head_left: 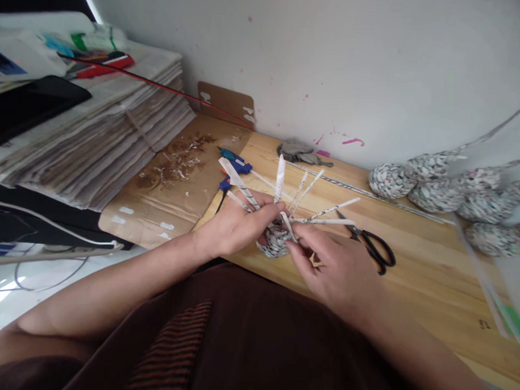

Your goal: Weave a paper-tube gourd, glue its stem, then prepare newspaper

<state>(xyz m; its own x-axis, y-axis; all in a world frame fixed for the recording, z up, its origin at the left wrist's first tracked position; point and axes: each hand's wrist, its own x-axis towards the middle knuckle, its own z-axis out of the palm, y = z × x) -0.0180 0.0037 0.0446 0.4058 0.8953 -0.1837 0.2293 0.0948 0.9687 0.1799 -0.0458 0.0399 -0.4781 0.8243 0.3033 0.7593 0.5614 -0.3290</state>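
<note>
A small round basket woven from rolled newspaper strips (274, 244) sits near the table's front edge, with several loose strip ends fanning outward from its top. My left hand (244, 222) is closed around its left side, the thumb pressed on the rim. Between the thumb and fingers of my right hand (326, 257) is one bent paper strip (288, 225), pinched at the basket's right side. Black-handled scissors (375, 248) lie just beyond my right hand, their blades partly behind the strips. The basket's left side is hidden by my left hand.
A blue glue gun (237, 166) lies behind my left hand. Finished woven paper balls (434, 192) stand at the right by the wall. Long thin paper rods (371, 194) and a grey cloth (302, 151) lie at the back. Stacked newspapers (117, 139) and stained cardboard (170, 186) are at left.
</note>
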